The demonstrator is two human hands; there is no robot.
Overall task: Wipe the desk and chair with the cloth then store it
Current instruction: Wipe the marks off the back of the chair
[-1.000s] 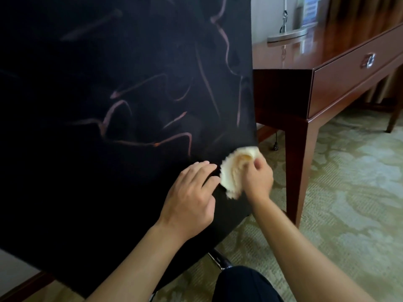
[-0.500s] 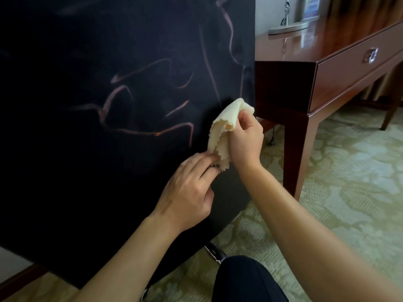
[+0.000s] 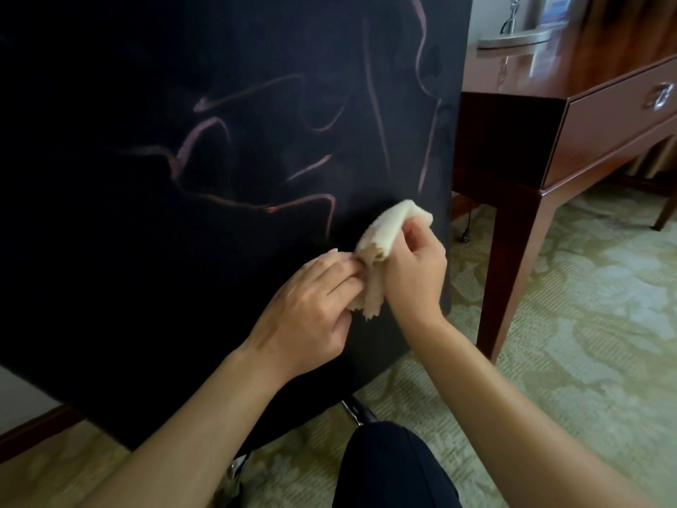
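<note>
— What sort of place were you in?

— A hotel room, or a furnished bedroom much like one. I knelt beside a polished dark wooden desk (image 3: 571, 115) with a drawer and a metal pull (image 3: 661, 97).

— What else pointed to that?

— Under the desk lay patterned green carpet (image 3: 586, 306); on the desk stood a lamp base (image 3: 514, 40); left of the desk rose a black upholstered chair back (image 3: 183, 177).

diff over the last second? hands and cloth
The right hand lifted the cloth up the chair back, then lowered it partway. The left hand, earlier flat on the chair, now pinches the cloth's lower edge. The right hand's grip and the desk are unchanged.
</note>
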